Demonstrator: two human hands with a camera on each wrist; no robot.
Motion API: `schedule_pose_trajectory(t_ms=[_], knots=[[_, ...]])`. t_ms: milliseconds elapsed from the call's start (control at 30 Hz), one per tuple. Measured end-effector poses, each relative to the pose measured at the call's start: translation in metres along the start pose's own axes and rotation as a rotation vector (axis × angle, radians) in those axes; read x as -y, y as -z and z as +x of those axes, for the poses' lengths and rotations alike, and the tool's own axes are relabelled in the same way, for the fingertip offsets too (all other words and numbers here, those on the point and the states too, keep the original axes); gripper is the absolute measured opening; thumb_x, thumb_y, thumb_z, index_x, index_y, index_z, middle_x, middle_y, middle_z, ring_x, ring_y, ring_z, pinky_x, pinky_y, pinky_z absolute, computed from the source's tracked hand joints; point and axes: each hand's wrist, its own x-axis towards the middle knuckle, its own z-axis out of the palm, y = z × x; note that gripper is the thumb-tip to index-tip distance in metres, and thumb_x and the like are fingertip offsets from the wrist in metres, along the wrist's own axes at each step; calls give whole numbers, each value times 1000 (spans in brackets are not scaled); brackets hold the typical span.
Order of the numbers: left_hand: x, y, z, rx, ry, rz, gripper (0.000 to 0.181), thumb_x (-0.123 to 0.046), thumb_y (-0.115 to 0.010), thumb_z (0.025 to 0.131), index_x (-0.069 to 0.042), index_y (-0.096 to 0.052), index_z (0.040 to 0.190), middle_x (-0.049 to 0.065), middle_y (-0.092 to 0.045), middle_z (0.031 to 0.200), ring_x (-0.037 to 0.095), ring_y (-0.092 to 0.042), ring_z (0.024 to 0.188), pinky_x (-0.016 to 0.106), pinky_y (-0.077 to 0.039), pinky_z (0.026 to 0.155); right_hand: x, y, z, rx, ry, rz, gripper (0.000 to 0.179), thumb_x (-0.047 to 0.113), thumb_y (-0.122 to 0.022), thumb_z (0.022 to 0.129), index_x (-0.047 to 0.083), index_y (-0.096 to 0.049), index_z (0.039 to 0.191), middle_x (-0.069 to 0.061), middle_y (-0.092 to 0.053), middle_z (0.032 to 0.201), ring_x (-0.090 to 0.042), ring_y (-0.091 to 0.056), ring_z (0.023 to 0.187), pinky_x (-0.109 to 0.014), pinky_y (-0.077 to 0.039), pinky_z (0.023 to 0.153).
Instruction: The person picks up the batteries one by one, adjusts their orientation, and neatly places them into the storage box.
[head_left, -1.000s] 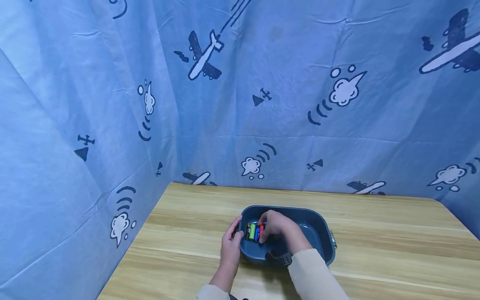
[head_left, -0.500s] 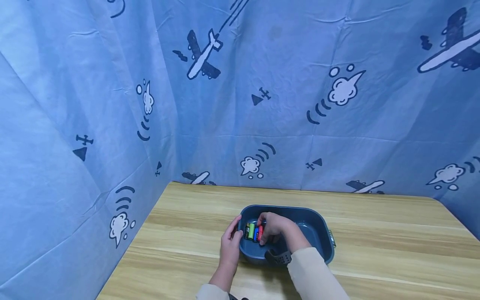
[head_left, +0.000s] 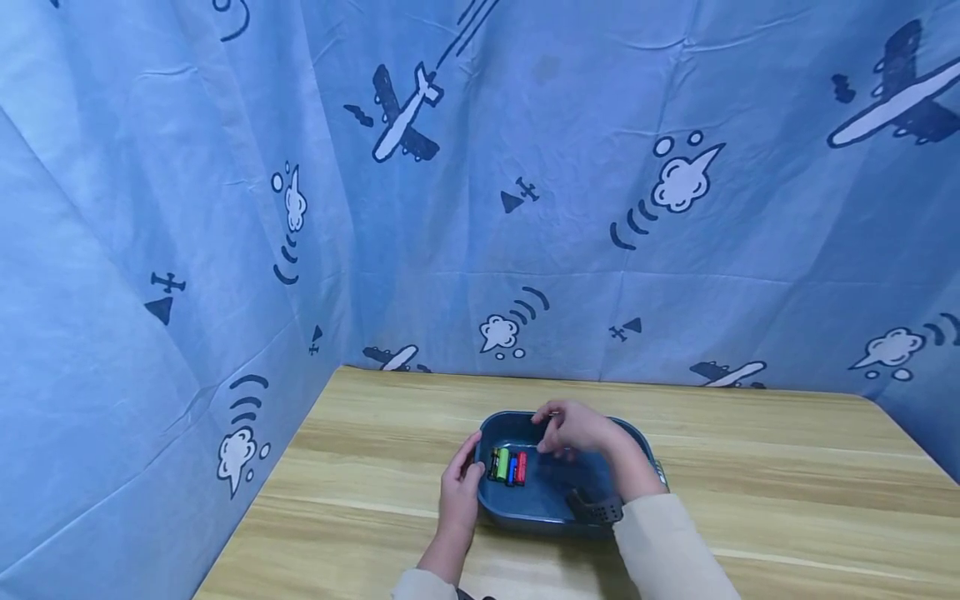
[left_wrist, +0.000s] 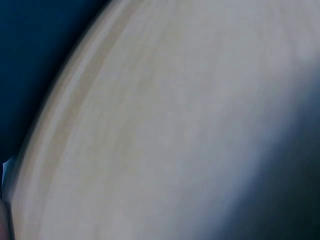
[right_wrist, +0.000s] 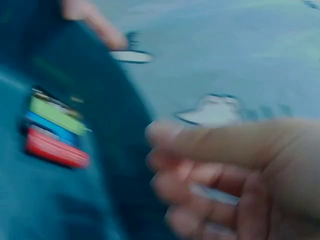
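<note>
A dark blue tub with rounded corners stands on the table. On its floor, at the left end, batteries lie side by side: a dark one with a gold end, a green one, a blue one and a red one. My left hand holds the tub's left side, thumb at the rim. My right hand hovers over the tub, right of the batteries; its fingers are loosely bent and nothing shows in them. In the right wrist view, the red battery lies apart from that hand.
The wooden table extends around the tub. A blue curtain printed with airplanes hangs behind and to the left. A clip-like part shows at the tub's right end. A dark strap circles my right wrist.
My right hand has left the red battery and moved up and to the right. The row of batteries is now fully exposed. My left hand stays on the tub.
</note>
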Motion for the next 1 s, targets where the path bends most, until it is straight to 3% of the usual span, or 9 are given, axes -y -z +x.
schedule_pose_trajectory(t_ms=[167,267,367,500,567,667,800,1000], knots=[[20,0,8,-3,-9,-12,40,-4,-47,91,-12,-56,129,7,-46,138,27,-35,131,42,-29,106,-14,55,-32,-198,178,93,35,18,-65,86,-1,-57,114,-12,-64,85,-26,-60,74,-36,-53,60],[26,1,11,-7,-21,5,40,-6,-47,91,-15,-56,129,4,-46,138,26,-35,132,42,-29,106,-33,83,-51,-276,184,67,37,20,-62,88,-4,-56,116,-18,-64,96,-20,-60,82,-38,-53,67],[28,2,12,-18,-18,12,40,-7,-46,91,-16,-56,129,4,-46,138,25,-35,131,43,-30,105,-61,98,-62,-276,150,2,39,19,-61,89,-6,-55,118,-20,-62,102,-15,-60,86,-37,-52,70],[28,3,10,-27,12,9,41,-6,-45,91,-18,-57,128,2,-47,138,25,-35,132,43,-30,105,-103,99,-70,-205,152,-54,42,13,-65,85,-8,-54,120,-23,-60,109,-30,-59,96,-39,-52,74],[28,3,10,-29,22,6,41,-6,-46,90,-18,-57,128,2,-47,138,25,-35,132,43,-30,105,-121,95,-74,-162,142,-66,48,14,-69,81,-6,-54,122,-25,-57,117,-39,-55,106,-45,-50,81],[30,2,9,-29,27,0,41,-6,-47,90,-16,-57,128,2,-48,137,25,-34,132,43,-29,106,-142,86,-79,-109,131,-59,60,17,-75,74,-5,-52,125,-26,-52,126,-48,-42,118,-60,-37,93],[30,0,8,-33,26,13,41,-6,-47,90,-17,-57,128,2,-48,137,25,-35,132,43,-27,107,-155,78,-82,-101,130,-53,71,19,-80,66,-5,-51,127,-26,-48,130,-50,-32,124,-68,-23,96],[28,-2,11,-27,1,14,41,-6,-45,91,-15,-56,129,4,-47,137,26,-36,131,44,-29,106,-158,73,-80,-131,171,-62,76,15,-82,62,-6,-49,128,-28,-44,132,-50,-28,126,-66,-20,99]])
